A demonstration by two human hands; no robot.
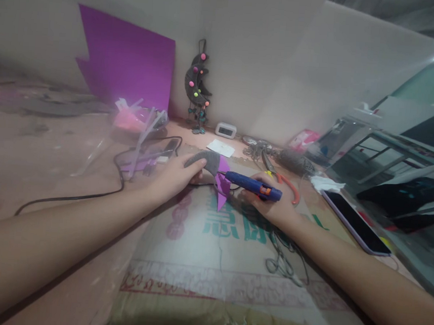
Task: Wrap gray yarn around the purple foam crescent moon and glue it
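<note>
My left fingers pinch the gray-covered end of a purple crescent, thumb on top; its bare purple part points down toward me, above the middle of the cardboard. My right fingers are wrapped around a blue glue gun, its nozzle aimed left at the crescent, right by the edge where gray meets purple; I cannot tell whether the tip touches.

Below my right wrist, loops of thin gray cord lie on the cardboard, which is printed with green characters. Just beyond my right fingers rest red-handled pliers, with a roll of gray yarn behind them. Farther right, a phone lies face up beside a crumpled white tissue. A black cord runs across the table on my left.

At the back stand a small white clock and, against the wall, a gray moon ornament dotted with colored balls, with a large purple sheet to its left.
</note>
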